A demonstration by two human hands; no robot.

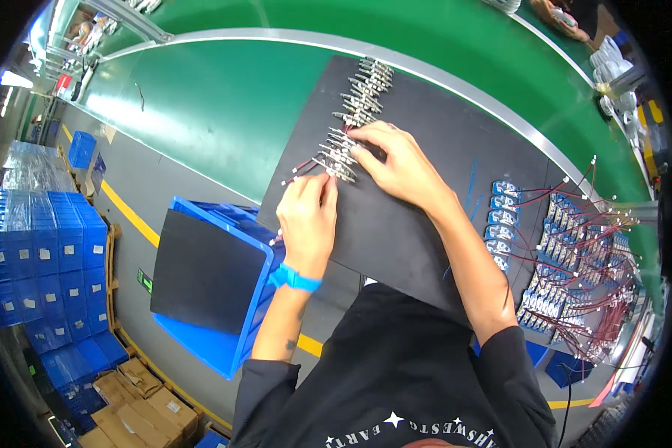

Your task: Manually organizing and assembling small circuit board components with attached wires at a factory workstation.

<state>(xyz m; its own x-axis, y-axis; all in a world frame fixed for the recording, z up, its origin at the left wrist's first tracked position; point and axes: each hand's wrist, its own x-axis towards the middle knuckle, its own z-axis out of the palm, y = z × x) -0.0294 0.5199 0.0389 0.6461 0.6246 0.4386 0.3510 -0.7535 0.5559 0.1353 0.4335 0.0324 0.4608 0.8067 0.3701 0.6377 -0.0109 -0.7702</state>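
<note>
My left hand (306, 220) meets the near end of a row of small circuit boards (339, 155) at 12 o'clock on the black mat (384, 239); I cannot tell whether its fingers grip one. My right hand (402, 168), at 1 o'clock, bends its parted thumb and forefinger against the row, grip unclear. Wired blue circuit boards (502, 217) lie at 3 o'clock, a blue crate (200, 346) at 8.

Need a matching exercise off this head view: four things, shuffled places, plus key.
Things
1. blue plastic wristband
2. brown cardboard boxes
3. blue circuit boards with dark red wires
4. row of small whitish parts

Places
A. toward the picture's right edge
B. at the fingertips of left hand and right hand
C. around a wrist
D. lower left of the picture

Pairs: 1-C, 2-D, 3-A, 4-B
</note>
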